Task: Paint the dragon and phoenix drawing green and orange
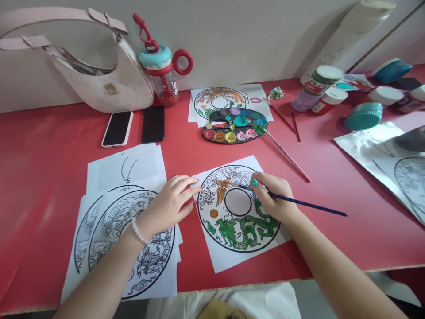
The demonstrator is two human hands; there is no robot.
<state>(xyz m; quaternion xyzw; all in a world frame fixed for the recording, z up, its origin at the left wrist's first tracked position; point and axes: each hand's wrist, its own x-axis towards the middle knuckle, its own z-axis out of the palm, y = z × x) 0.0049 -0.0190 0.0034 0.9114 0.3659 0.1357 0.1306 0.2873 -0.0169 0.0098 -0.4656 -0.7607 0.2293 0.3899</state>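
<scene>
Centre frame: right hand [270,195] pinches blue brush [299,202], tip on coloring sheet [232,212]. Left hand [169,204] flat, fingers spread, pressing sheet's left edge. Palette [234,126] above, centre.

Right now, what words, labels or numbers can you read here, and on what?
"SWEET": red tag atop the bottle lid, small, so a likely reading.
Paint jar labels: too blurred to read.
Colouring sheet, paintbrush: no text seen.

Palette [232,126] behind drawing [237,210]; paper stack [109,195] left; phones [117,128] behind stack.
</scene>
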